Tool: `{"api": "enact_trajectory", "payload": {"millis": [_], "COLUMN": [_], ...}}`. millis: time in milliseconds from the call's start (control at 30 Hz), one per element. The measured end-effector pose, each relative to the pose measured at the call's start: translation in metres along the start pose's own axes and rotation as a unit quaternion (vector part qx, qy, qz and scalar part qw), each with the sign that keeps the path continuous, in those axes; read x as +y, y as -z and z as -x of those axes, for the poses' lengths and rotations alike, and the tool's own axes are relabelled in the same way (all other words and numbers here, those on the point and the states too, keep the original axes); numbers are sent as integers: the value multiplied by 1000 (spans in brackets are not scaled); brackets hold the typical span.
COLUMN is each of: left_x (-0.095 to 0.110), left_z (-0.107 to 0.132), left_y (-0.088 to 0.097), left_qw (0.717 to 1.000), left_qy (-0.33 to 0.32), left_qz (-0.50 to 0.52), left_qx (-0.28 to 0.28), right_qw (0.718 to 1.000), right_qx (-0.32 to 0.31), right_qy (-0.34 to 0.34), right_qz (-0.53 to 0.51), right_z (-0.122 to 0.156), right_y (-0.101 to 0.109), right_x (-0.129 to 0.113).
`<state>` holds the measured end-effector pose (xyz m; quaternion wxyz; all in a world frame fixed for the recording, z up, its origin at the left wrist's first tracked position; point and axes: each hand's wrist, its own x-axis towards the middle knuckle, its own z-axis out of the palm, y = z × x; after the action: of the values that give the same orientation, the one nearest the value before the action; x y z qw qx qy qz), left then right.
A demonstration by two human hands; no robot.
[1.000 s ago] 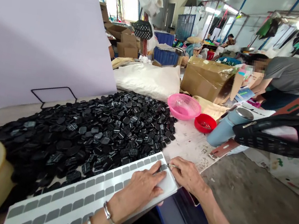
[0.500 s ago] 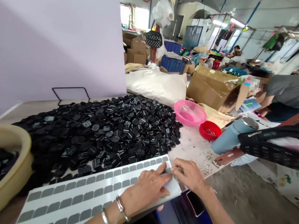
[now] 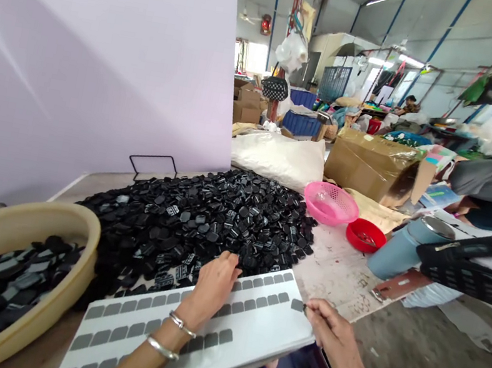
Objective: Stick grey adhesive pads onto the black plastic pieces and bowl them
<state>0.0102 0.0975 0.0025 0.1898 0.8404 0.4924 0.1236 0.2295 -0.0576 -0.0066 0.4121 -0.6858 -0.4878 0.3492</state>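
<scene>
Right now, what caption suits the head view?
Left hand at the heap of black pieces; right hand at the edge of the sticker sheet.

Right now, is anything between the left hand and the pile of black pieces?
Nothing visible. The left hand lies across the far edge of the white sheet, its fingers touching the pile of black pieces.

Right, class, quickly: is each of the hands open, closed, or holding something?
Left hand: fingers curled at the black pieces, grip cannot be told.
Right hand: closed, pinching a thin tool at the sticker sheet.
</scene>
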Motion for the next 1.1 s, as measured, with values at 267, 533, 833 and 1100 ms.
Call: {"api": "enact_trajectory", "payload": {"millis": [267,533,833,1100], "left_x": [-9,6,11,12], "left_z": [-1,62,77,85], "left_y": [17,19,12,4], "left_qw": [984,756,667,645], "left_qy": [45,166,175,170], "left_qz": [160,623,709,724], "left_qx": [55,-115,-147,-175], "right_qw": [996,953,941,927], "right_qx": [-16,-216,-270,-260], "right_qy": [22,35,3,-66], "right_qz": [-82,-209,-202,-260], "right_z": [-4,2,10,15], "right_y": [-23,-69,-76,-68], "right_x": [-16,-39,-34,-25]}}
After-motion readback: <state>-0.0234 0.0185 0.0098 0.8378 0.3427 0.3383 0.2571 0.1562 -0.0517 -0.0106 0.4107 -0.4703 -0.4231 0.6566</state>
